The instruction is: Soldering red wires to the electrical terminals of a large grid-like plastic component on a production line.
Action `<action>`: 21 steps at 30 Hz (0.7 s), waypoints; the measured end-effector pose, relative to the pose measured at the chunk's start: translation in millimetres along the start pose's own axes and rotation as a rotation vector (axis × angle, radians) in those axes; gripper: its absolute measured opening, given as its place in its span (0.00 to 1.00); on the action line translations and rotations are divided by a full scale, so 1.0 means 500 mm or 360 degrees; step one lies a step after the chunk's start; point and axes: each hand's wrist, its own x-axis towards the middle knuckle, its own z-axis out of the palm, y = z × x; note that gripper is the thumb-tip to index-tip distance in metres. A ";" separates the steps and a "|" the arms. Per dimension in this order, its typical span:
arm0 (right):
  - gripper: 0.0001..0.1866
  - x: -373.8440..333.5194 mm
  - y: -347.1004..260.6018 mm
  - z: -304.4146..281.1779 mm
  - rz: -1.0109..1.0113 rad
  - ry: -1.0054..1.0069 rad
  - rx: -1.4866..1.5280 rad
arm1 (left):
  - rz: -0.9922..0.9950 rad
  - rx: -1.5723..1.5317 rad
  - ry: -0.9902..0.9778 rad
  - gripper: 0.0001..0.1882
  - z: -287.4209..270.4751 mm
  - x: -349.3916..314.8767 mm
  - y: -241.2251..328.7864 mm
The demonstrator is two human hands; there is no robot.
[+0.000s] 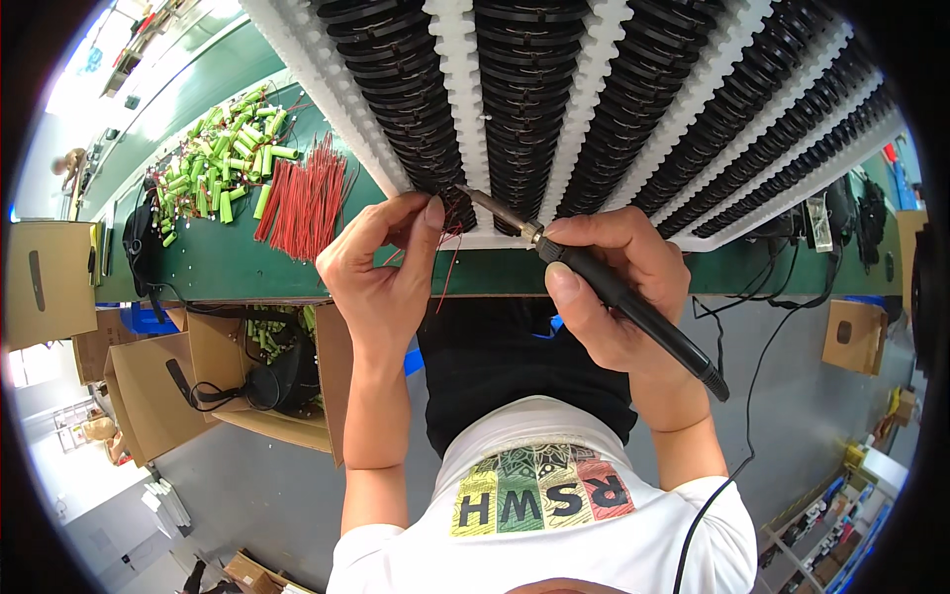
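My right hand (625, 282) grips a black soldering iron (633, 305) like a pen. Its metal tip points up and left, reaching the front end of a row of black round parts (421, 129). Close to that tip, my left hand (381, 267) is closed, thumb and fingertips pinching a thin red wire (453, 265) whose loose end hangs down. The black parts stand on edge, packed in several rows in a white foam tray (327, 94). Exactly where the wire meets the part is too small to make out.
Left of the tray lie a bundle of red wires (305, 203) and a heap of green cylindrical cells (223, 163) on the green table (515, 272). A cardboard box (223, 361) stands below the left edge. The iron's black cord (754, 396) runs down at right.
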 end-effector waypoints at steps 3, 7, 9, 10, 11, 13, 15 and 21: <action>0.11 -0.001 -0.001 0.000 0.0013 0.0022 0.0040 | 0.0047 0.0003 0.0027 0.05 0.001 0.000 0.000; 0.10 0.000 0.000 0.003 0.0033 0.0028 0.0063 | 0.0233 0.0171 -0.0077 0.06 -0.009 0.012 0.008; 0.10 0.000 -0.001 0.002 0.0040 0.0035 0.0075 | 0.0296 0.0224 -0.0115 0.06 -0.015 0.019 0.016; 0.10 0.000 -0.001 0.001 0.0037 0.0018 0.0054 | 0.0285 0.0269 -0.0164 0.06 -0.019 0.023 0.021; 0.10 0.001 -0.002 0.000 0.0033 0.0000 0.0034 | 0.0274 0.0315 -0.0213 0.07 -0.023 0.026 0.025; 0.10 0.003 -0.004 -0.002 0.0024 -0.0029 0.0007 | 0.0250 0.0406 -0.0311 0.07 -0.028 0.031 0.034; 0.10 0.004 -0.006 -0.002 0.0044 -0.0035 -0.0006 | 0.0235 0.0412 -0.0326 0.07 -0.029 0.034 0.041; 0.10 0.011 -0.012 0.001 0.0103 -0.0058 -0.0024 | 0.0156 0.0424 -0.0349 0.07 -0.027 0.037 0.052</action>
